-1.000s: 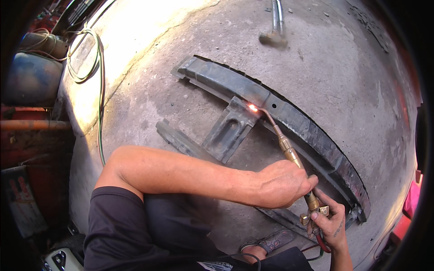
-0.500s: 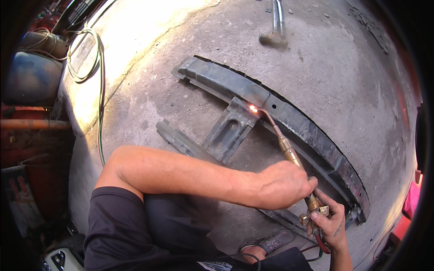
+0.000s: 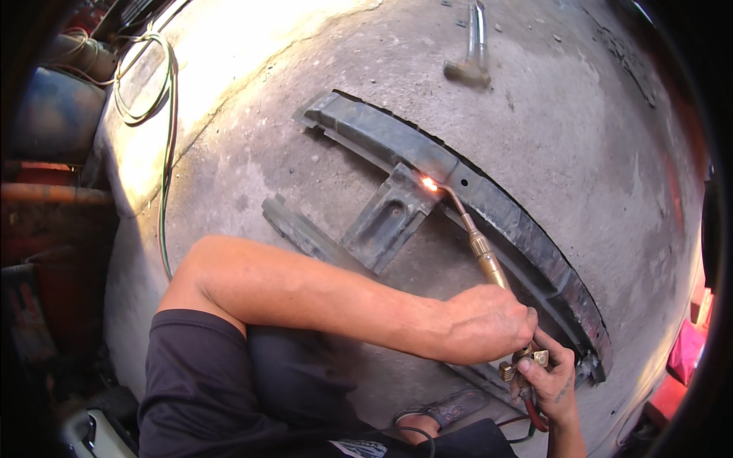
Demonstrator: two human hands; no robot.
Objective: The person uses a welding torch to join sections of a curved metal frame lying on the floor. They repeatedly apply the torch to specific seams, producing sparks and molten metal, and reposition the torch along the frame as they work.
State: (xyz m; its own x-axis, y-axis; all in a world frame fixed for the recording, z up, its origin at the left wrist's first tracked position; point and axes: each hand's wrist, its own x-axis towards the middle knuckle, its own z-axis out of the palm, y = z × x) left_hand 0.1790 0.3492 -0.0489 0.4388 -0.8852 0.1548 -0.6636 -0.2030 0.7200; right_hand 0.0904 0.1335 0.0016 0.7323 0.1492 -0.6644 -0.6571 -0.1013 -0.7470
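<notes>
A brass cutting torch [image 3: 485, 252] angles up to a glowing orange spot [image 3: 430, 185] where a grey steel bracket [image 3: 382, 221] meets a long, curved metal beam [image 3: 519, 237]. My left hand [image 3: 485, 328] is closed round the torch's handle, with my forearm across the lower middle. Below it my right hand [image 3: 550, 382] grips the torch's rear end by the brass valves [image 3: 538, 359], its thumb against them; a red hose runs out there. A narrower metal strip [image 3: 290, 225] lies beside the bracket on the concrete.
A metal hammer-like tool [image 3: 469, 69] lies beyond the beam. Coiled hoses [image 3: 164, 91] run along the left edge near a blue tank [image 3: 57, 114] and an orange pipe [image 3: 53, 193]. Red and pink items [image 3: 683, 351] sit at the right rim. My sandalled foot [image 3: 439, 412] is below the handle.
The view has shifted a little. My left hand and the torch's rear end sit slightly lower, with more brass showing above the hand; the nozzle stays at the glowing spot.
</notes>
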